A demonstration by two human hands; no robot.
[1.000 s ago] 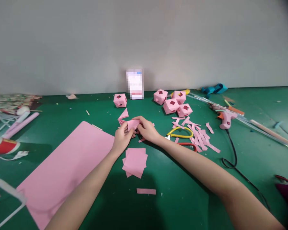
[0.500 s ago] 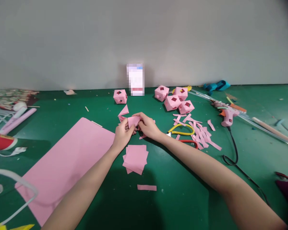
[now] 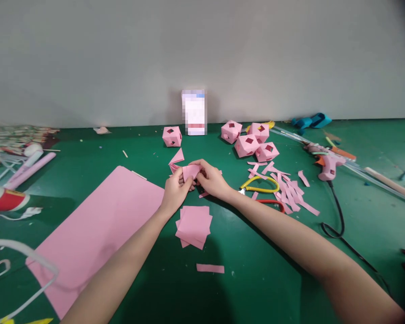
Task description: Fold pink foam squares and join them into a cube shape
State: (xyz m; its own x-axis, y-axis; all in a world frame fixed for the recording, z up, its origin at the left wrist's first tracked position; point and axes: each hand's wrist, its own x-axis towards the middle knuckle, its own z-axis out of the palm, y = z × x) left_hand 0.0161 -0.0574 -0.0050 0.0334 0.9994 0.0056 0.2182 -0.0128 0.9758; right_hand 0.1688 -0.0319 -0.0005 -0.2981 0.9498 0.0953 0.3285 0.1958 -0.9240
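Between my two hands is a small piece of pink paper (image 3: 190, 171), held above the green table. My left hand (image 3: 176, 189) pinches its left side, the thumb lying across the front. The fingers of my right hand (image 3: 211, 180) close on its right edge, partly hidden behind the paper and the palm. Just behind my left hand lie folded pink paper pieces (image 3: 177, 156). A stack of pink paper squares (image 3: 194, 225) lies in front of my hands, with a single pink strip (image 3: 210, 268) nearer to me.
Folded pink paper shapes with cut-outs (image 3: 246, 146) sit at the back, near a lit phone (image 3: 195, 112). Scissor-like tools with yellow (image 3: 276, 184) and red handles lie among pink scraps (image 3: 288, 193). A pink glue gun (image 3: 330, 165) is right; a large pink sheet (image 3: 97, 229) is left.
The whole view has shifted slightly, so things appear a little further right. Both hands keep hold of the pink paper with hardly any visible movement.
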